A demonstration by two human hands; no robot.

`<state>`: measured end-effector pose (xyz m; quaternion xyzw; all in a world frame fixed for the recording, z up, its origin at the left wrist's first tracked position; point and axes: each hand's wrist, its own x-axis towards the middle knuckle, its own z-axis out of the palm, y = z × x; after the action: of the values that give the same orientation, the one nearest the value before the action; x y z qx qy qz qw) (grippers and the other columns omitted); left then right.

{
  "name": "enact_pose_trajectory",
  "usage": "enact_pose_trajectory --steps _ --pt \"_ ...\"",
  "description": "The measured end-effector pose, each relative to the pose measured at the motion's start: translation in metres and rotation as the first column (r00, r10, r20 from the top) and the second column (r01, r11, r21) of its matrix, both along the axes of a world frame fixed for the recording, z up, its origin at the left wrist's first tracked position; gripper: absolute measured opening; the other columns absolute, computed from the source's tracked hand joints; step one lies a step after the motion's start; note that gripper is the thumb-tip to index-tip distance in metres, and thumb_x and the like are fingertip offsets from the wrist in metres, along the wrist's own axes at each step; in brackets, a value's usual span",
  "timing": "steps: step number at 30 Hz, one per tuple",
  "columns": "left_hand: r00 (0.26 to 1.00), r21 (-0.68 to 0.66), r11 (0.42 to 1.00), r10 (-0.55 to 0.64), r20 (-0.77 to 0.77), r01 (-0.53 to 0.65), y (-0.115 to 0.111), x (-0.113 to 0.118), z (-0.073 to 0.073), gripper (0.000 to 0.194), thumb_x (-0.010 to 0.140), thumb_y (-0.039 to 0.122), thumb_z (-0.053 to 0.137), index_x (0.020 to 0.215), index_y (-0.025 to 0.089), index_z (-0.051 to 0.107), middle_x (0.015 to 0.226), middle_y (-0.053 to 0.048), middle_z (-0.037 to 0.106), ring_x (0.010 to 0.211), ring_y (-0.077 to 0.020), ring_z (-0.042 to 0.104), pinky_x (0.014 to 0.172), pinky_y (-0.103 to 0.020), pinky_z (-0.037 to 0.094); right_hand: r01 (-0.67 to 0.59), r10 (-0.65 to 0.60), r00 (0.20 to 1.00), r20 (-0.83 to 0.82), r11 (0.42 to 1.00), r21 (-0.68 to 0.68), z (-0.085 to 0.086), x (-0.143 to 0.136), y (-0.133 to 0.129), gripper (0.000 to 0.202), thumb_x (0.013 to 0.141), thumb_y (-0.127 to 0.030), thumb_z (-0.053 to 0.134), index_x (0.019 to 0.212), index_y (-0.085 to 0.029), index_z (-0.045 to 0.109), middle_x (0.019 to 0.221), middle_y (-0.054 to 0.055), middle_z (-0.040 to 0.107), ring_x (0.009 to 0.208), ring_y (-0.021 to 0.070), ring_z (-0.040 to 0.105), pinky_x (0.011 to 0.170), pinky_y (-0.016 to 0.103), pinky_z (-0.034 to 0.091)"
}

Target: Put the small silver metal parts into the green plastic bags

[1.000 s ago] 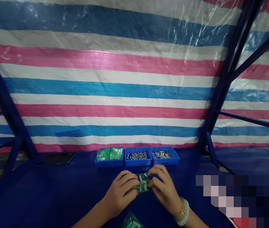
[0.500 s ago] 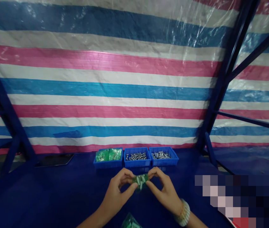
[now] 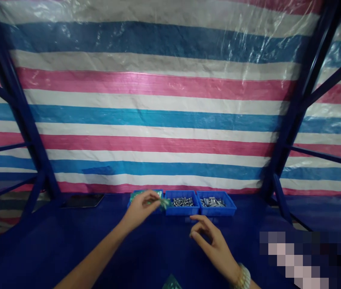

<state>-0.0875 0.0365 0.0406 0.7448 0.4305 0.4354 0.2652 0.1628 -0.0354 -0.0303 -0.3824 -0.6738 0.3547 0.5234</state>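
Note:
My left hand point(image 3: 143, 206) pinches a small green plastic bag point(image 3: 165, 203) by its edge, in front of the left and middle blue bins. Pale pieces show faintly through the bag. My right hand point(image 3: 211, 243) hovers over the table with its fingers curved and apart, holding nothing. Just beyond it stand the middle blue bin point(image 3: 182, 211), with small metal screw-like parts point(image 3: 183, 201), and the right blue bin point(image 3: 218, 211), with silvery elongated pieces point(image 3: 212, 202). The left blue bin point(image 3: 140, 192) contains green bags and is partly hidden by my left hand.
Another green bag point(image 3: 171, 282) lies at the near edge of the blue table point(image 3: 146, 249). A dark flat tablet-like object point(image 3: 83, 200) is at the back left. Blue metal posts point(image 3: 293, 104) frame a striped plastic sheet point(image 3: 158, 120). The lower right is pixelated.
My right hand has let go of the green bag, which both hands held before. My left hand has carried it forward towards the left bin. The view has turned slightly left.

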Motion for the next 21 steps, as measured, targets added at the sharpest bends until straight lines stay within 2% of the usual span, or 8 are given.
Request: enact_pose_trajectory --steps 3,4,6,8,11,15,18,21 --pt "0.989 0.082 0.986 0.146 -0.033 -0.143 0.044 -0.042 0.021 0.016 0.076 0.032 0.061 0.084 0.019 0.059 0.085 -0.007 0.072 0.087 -0.0235 0.068 0.075 -0.033 0.052 0.010 -0.010 1.000 0.005 1.000 -0.005 0.000 0.001 0.002 0.030 0.091 -0.036 0.053 0.115 -0.020 0.055 0.077 0.002 0.064 0.077 0.0200 0.062 0.078 0.034 0.048" --pt "0.982 0.096 0.979 0.183 -0.051 -0.178 0.058 -0.055 0.025 0.017 0.075 0.032 0.061 0.085 0.019 0.059 0.084 -0.006 0.072 0.085 -0.0237 0.069 0.073 -0.033 0.052 0.008 -0.008 1.000 0.008 1.000 -0.007 0.000 0.001 0.002 0.029 0.091 -0.036 0.053 0.115 -0.020 0.055 0.077 0.002 0.064 0.077 0.0200 0.062 0.078 0.034 0.048" --pt "0.969 0.107 0.971 0.226 -0.096 -0.216 0.079 -0.075 0.027 0.018 0.073 0.032 0.062 0.085 0.020 0.058 0.076 -0.004 0.072 0.072 -0.0226 0.069 0.069 -0.033 0.052 0.002 -0.002 1.000 0.013 1.000 -0.012 0.002 0.001 0.002 0.029 0.090 -0.037 0.054 0.113 -0.020 0.056 0.077 0.002 0.064 0.077 0.0199 0.062 0.078 0.034 0.048" --pt "0.964 0.102 0.973 0.220 -0.149 -0.206 0.092 -0.086 0.022 0.017 0.070 0.032 0.063 0.081 0.020 0.058 0.074 -0.004 0.072 0.068 -0.0221 0.069 0.066 -0.031 0.051 0.003 -0.003 1.000 0.017 1.000 -0.014 0.003 0.001 0.002 0.027 0.090 -0.037 0.054 0.111 -0.019 0.058 0.076 0.002 0.064 0.076 0.0196 0.063 0.078 0.034 0.049" --pt "0.960 0.075 0.984 0.172 -0.222 -0.159 0.099 -0.090 0.007 0.016 0.069 0.033 0.062 0.078 0.020 0.060 0.071 -0.002 0.072 0.067 -0.0215 0.069 0.062 -0.028 0.051 0.024 -0.024 1.000 0.020 1.000 -0.012 0.005 0.001 0.002 0.026 0.089 -0.037 0.056 0.107 -0.019 0.060 0.074 0.002 0.064 0.075 0.0195 0.063 0.077 0.033 0.050" --pt "0.944 0.056 0.991 0.130 -0.303 -0.119 0.099 -0.090 -0.006 0.012 0.066 0.031 0.061 0.070 0.020 0.064 0.067 -0.001 0.073 0.069 -0.0217 0.068 0.066 -0.028 0.051 0.028 -0.027 0.999 0.031 1.000 -0.013 0.004 0.001 0.002 0.025 0.088 -0.037 0.056 0.105 -0.019 0.061 0.073 0.002 0.065 0.074 0.0197 0.063 0.076 0.033 0.050" --pt "0.931 0.075 0.992 0.125 -0.342 -0.106 0.101 -0.092 -0.003 0.010 0.064 0.028 0.061 0.064 0.022 0.068 0.072 -0.003 0.075 0.075 -0.0236 0.068 0.072 -0.030 0.051 0.016 -0.015 0.999 0.043 1.000 -0.015 0.003 0.001 0.003 0.023 0.088 -0.035 0.056 0.105 -0.019 0.062 0.073 0.001 0.065 0.073 0.0190 0.062 0.075 0.032 0.049" --pt "0.925 0.131 0.984 0.160 -0.344 -0.121 0.101 -0.090 0.008 0.011 0.064 0.024 0.059 0.064 0.023 0.070 0.081 -0.005 0.075 0.086 -0.0258 0.066 0.081 -0.033 0.049 0.011 -0.010 0.999 0.047 1.000 -0.007 0.003 0.000 0.002 0.021 0.088 -0.032 0.057 0.103 -0.019 0.062 0.072 0.001 0.065 0.072 0.0182 0.061 0.074 0.032 0.049"
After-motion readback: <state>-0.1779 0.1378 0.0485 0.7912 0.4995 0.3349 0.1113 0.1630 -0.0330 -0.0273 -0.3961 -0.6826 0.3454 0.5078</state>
